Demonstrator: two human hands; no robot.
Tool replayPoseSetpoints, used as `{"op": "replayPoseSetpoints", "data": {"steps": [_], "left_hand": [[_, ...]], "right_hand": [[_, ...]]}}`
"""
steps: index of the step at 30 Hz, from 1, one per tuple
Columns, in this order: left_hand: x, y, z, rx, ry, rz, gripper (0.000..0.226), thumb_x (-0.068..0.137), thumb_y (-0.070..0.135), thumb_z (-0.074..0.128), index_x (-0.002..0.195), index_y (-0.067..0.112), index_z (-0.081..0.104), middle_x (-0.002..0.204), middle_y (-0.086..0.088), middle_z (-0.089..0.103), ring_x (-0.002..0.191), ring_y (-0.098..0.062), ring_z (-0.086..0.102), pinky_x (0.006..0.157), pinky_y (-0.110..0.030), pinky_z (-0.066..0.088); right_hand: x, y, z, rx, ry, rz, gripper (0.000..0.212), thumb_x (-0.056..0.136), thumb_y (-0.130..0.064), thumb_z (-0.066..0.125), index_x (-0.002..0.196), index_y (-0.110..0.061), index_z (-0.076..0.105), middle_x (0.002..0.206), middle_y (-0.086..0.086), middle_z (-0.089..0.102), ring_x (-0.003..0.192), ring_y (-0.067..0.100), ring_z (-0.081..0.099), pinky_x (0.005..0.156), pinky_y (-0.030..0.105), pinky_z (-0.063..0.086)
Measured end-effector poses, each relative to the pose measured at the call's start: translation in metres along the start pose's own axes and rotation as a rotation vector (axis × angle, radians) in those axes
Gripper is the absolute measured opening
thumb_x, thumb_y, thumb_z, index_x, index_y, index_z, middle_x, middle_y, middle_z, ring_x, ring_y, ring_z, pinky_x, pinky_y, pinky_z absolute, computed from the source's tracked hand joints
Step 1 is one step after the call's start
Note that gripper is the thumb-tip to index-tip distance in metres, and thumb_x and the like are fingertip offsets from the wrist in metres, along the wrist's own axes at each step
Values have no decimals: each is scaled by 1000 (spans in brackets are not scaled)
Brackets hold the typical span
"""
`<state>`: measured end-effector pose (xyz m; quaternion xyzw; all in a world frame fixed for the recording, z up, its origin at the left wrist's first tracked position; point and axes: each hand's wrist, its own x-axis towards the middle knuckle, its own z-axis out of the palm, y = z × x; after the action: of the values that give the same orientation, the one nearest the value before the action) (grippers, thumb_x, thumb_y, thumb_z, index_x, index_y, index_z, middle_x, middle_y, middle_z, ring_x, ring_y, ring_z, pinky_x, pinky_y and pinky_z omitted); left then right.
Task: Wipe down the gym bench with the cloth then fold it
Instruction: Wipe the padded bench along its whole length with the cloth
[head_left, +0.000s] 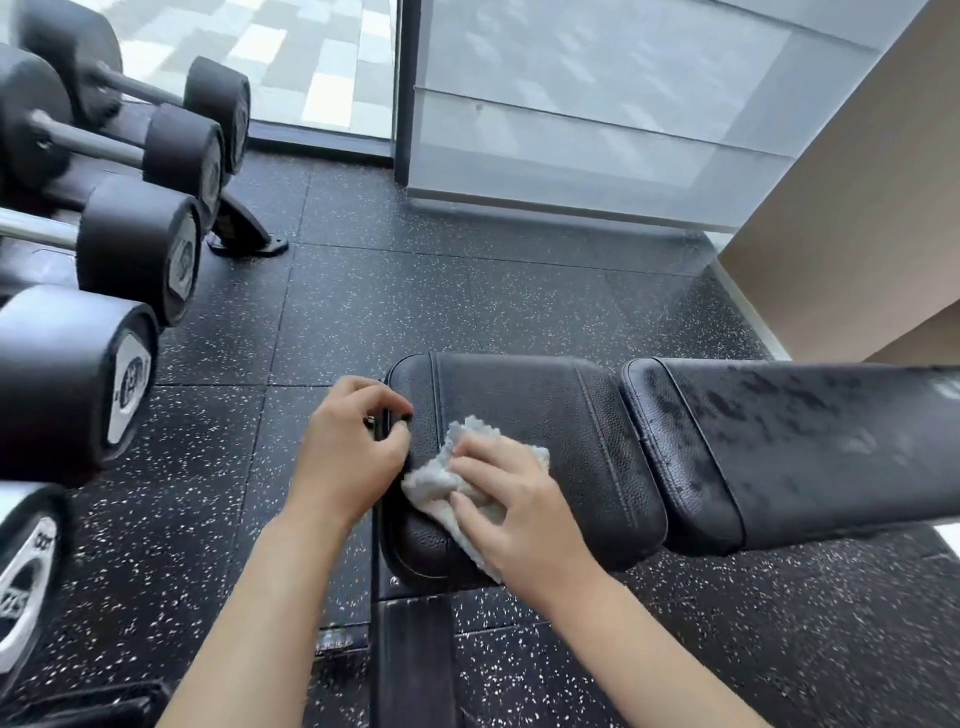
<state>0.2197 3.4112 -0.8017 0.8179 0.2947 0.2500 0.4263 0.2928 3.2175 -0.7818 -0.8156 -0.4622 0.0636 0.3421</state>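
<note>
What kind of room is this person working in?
Most likely a gym: black dumbbells sit on a rack at left, a padded bench is being wiped, and the speckled rubber floor fits.

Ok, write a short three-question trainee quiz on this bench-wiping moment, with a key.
1. True or false: the right hand presses the cloth on the bench's seat pad.
2. The left hand is: A) gripping the seat pad's end, B) lifting a dumbbell, C) folding the cloth.
3. Fill in: the dumbbell rack stands on the person's ____ side.

Key: 1 true; 2 A; 3 left.
</note>
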Motion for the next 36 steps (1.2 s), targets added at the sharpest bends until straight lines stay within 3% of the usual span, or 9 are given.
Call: {"op": "replayPoseSetpoints", "data": {"steps": [4,8,13,17,22,25,30,33,36], "left_hand": [[1,3,-1,-43,-30,-48,18,78,21,72,85,37,74,105,16,63,96,-8,65,87,-43,58],[-2,8,0,-18,-29,-42,22,79,15,75,86,35,75,107,11,61,99,-10,64,89,-39,56],[-2,12,1,-9,-14,-80,25,80,2,69,88,25,76,105,5,67,98,-15,66,91,-25,47],[-1,15,0,1,68,-110,24,79,-1,66,85,21,74,96,5,71,90,-13,68,78,-6,42],[-3,21,6,10,3,-21,25,79,6,70,90,28,76,102,9,70,101,-15,64,93,-36,53],[-3,20,8,57,-37,4,25,76,8,73,87,30,76,107,9,67,108,-20,61,102,-38,48],[-4,19,10,71,-47,21,24,76,5,76,82,28,78,108,7,65,110,-22,60,104,-36,44],[-6,19,9,55,-65,19,21,77,6,76,83,25,80,110,7,65,112,-20,59,104,-41,48],[-5,15,2,5,-81,15,20,79,6,77,82,25,79,108,11,68,111,-14,63,96,-47,56]], "right_hand": [[-46,25,-33,-28,-38,-2,29,93,-20,71,122,-21,73,139,-17,60,134,7,53,115,23,36],[-2,58,-58,-89,57,159,29,93,-14,73,122,-17,75,136,-10,63,133,9,53,119,29,35],[81,34,-18,-94,122,201,29,94,-16,69,122,-12,75,134,-1,65,130,18,53,117,26,32],[55,-2,14,-43,41,48,28,93,-20,68,120,-15,74,135,-2,63,128,16,52,116,22,31],[-26,24,-24,-39,-44,-57,29,97,-26,64,125,-26,71,143,-19,56,136,3,48,118,24,32],[-36,62,-62,-91,11,49,30,96,-27,67,126,-29,71,143,-23,56,137,1,48,119,28,35],[43,84,-65,-152,133,205,29,94,-14,70,122,-14,75,136,-1,65,132,19,54,120,33,34],[83,57,-32,-121,114,207,33,96,-20,66,128,-15,71,140,0,63,135,19,50,117,23,26],[74,26,-7,-81,63,69,30,94,-20,67,124,-17,73,136,-3,64,130,17,52,117,24,29]]}}
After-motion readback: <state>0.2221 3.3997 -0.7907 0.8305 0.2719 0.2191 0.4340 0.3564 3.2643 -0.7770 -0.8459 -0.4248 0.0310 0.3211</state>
